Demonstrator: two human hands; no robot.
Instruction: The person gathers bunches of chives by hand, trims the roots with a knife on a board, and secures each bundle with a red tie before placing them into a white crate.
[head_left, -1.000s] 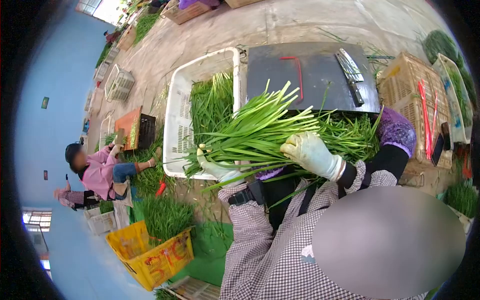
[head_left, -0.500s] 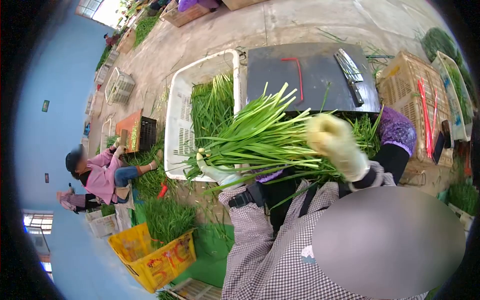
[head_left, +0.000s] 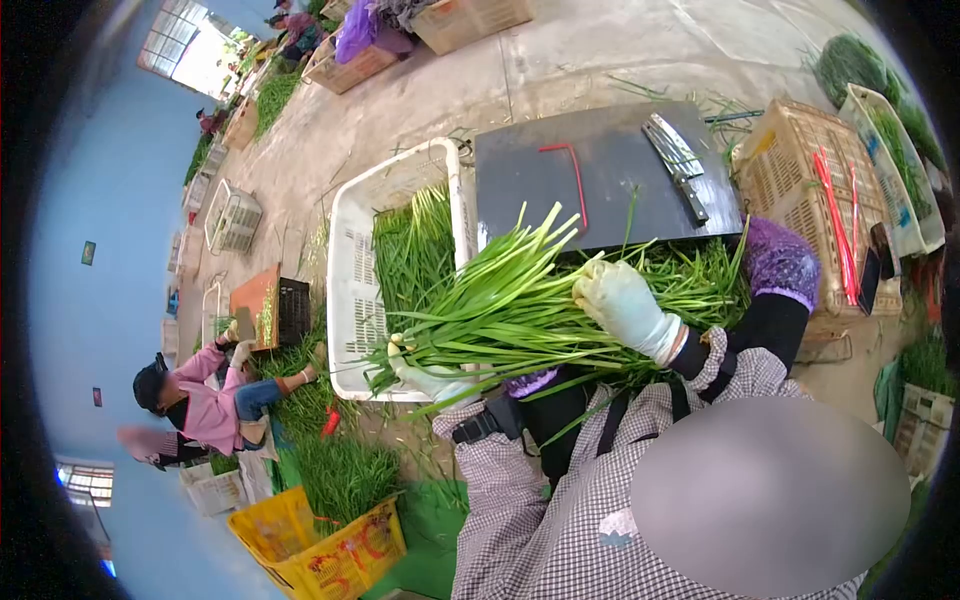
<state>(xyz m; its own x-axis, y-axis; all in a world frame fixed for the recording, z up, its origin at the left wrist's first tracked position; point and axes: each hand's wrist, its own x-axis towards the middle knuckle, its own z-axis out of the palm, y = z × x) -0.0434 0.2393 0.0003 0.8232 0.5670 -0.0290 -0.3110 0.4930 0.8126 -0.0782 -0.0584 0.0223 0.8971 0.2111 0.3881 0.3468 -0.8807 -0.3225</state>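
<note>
A loose bundle of garlic chives lies across my lap, pale stem ends fanned up and right. My gloved left hand is wrapped round its leafy end, the fingers partly covered by leaves. My gloved right hand is closed at the stem ends on the right side, curled on some of the chives. More loose chives lie beneath and beside it. Just beyond stands a dark board carrying a red tie and a knife.
A white crate with chives stands left of the board. A yellow crate with chives sits lower left. At right, a beige crate bears red ties and a phone. A person in pink works at far left.
My right hand, blurred earlier, has moved left and down onto the stems. My left hand keeps its hold. The view has shifted slightly.
</note>
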